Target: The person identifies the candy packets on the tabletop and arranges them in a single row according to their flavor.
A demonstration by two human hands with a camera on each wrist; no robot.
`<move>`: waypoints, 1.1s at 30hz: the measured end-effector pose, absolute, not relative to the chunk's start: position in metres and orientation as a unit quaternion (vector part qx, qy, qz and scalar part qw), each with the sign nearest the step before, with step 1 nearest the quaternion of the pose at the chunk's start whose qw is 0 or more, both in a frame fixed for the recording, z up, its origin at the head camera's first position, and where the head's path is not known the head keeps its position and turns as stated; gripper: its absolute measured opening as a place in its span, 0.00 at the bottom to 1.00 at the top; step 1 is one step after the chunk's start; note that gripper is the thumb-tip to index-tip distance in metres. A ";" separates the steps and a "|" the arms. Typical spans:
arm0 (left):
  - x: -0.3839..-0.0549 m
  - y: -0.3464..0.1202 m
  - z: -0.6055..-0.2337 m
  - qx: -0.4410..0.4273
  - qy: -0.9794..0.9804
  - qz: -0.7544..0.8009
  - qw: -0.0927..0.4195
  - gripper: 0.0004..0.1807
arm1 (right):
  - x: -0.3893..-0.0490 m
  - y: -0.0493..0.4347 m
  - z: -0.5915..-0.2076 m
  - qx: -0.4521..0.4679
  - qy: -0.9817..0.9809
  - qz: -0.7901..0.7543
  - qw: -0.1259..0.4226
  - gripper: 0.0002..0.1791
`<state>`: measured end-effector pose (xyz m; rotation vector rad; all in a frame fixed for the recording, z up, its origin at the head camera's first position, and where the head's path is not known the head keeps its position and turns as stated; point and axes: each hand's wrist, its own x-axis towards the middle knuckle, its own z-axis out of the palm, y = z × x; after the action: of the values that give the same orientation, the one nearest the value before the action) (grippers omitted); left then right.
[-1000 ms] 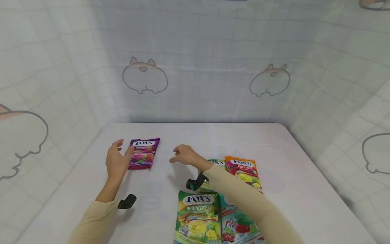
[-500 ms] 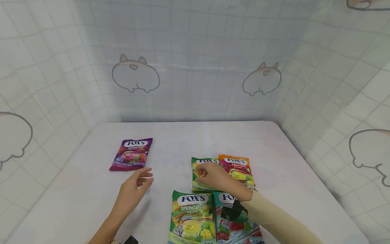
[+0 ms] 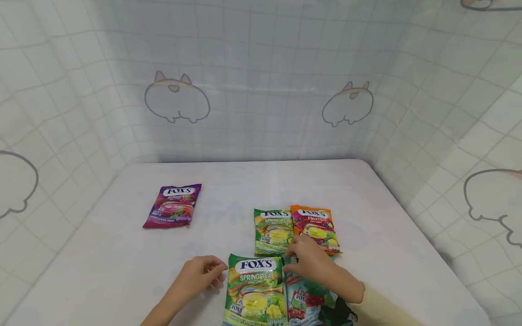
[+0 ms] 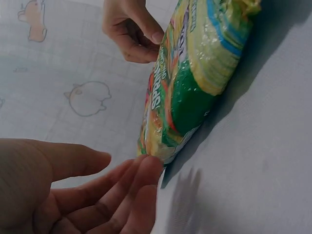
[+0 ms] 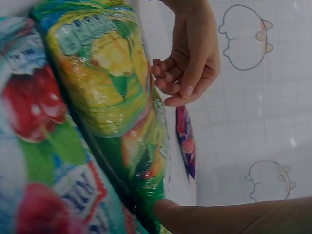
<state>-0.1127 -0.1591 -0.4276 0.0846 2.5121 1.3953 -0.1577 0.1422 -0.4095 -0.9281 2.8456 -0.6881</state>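
Note:
A large green Spring Tea candy bag (image 3: pixel 256 290) lies at the front of the table. My left hand (image 3: pixel 200 275) is at its upper left side, fingers loosely bent and thumb apart; in the left wrist view the fingertips (image 4: pixel 151 168) are at the bag's corner, contact unclear. My right hand (image 3: pixel 311 260) hovers over the top of a teal mint candy bag (image 3: pixel 303 303), partly covering it. In the right wrist view its thumb (image 5: pixel 170 209) reaches the upper edge of the Spring Tea bag; its other fingers are out of that view.
Behind stand two smaller bags side by side, a green Spring Tea bag (image 3: pixel 274 231) and an orange-red Fruits bag (image 3: pixel 316 226). A purple Berries bag (image 3: pixel 173 206) lies at the back left. Patterned curtains (image 3: pixel 261 90) surround the white table (image 3: pixel 122 271).
My left hand has left the purple bag and come forward and right to the large Spring Tea bag. My right hand has moved right, passed over the small green bag, and come toward the front bags.

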 end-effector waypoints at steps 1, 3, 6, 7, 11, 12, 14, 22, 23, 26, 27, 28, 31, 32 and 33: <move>-0.112 -0.159 -0.429 0.037 0.861 0.486 0.145 0.13 | -0.156 0.144 -0.411 -0.307 0.925 -0.222 0.026 0.10; -0.111 -0.159 -0.431 0.044 0.854 0.491 0.164 0.13 | -0.153 0.146 -0.412 -0.315 0.922 -0.224 0.012 0.10; -0.110 -0.159 -0.433 0.040 0.849 0.494 0.183 0.14 | -0.149 0.149 -0.416 -0.324 0.917 -0.232 0.003 0.09; -0.110 -0.159 -0.433 0.039 0.849 0.491 0.192 0.14 | -0.148 0.149 -0.418 -0.327 0.916 -0.234 0.007 0.09; -0.110 -0.158 -0.436 0.046 0.832 0.500 0.234 0.16 | -0.145 0.151 -0.424 -0.338 0.910 -0.238 0.035 0.07; -0.110 -0.157 -0.437 0.048 0.826 0.506 0.243 0.16 | -0.144 0.151 -0.426 -0.341 0.908 -0.237 0.042 0.07; -0.109 -0.157 -0.439 0.053 0.814 0.520 0.253 0.16 | -0.144 0.150 -0.430 -0.346 0.906 -0.240 0.051 0.06; -0.109 -0.157 -0.443 0.043 0.810 0.526 0.256 0.15 | -0.144 0.148 -0.435 -0.336 0.890 -0.293 0.095 0.06; -0.109 -0.157 -0.443 0.042 0.808 0.528 0.257 0.15 | -0.143 0.148 -0.434 -0.333 0.887 -0.303 0.103 0.06; -0.108 -0.157 -0.443 0.040 0.804 0.533 0.260 0.14 | -0.142 0.150 -0.432 -0.327 0.877 -0.331 0.121 0.06; -0.108 -0.157 -0.443 0.039 0.803 0.535 0.261 0.14 | -0.141 0.150 -0.431 -0.326 0.874 -0.339 0.124 0.06; -0.108 -0.156 -0.443 0.039 0.801 0.538 0.261 0.14 | -0.141 0.151 -0.430 -0.325 0.870 -0.347 0.127 0.06; -0.106 -0.155 -0.442 0.034 0.799 0.540 0.264 0.15 | -0.140 0.151 -0.429 -0.323 0.861 -0.370 0.132 0.06; -0.106 -0.155 -0.441 0.033 0.798 0.540 0.265 0.16 | -0.140 0.151 -0.429 -0.323 0.858 -0.377 0.132 0.07; -0.105 -0.155 -0.441 0.032 0.797 0.541 0.265 0.16 | -0.140 0.151 -0.430 -0.322 0.856 -0.382 0.132 0.07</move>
<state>-0.1053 -0.1547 -0.4413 0.0873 2.1537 1.4616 -0.1403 0.1514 -0.4300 -0.9344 2.4840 -1.1100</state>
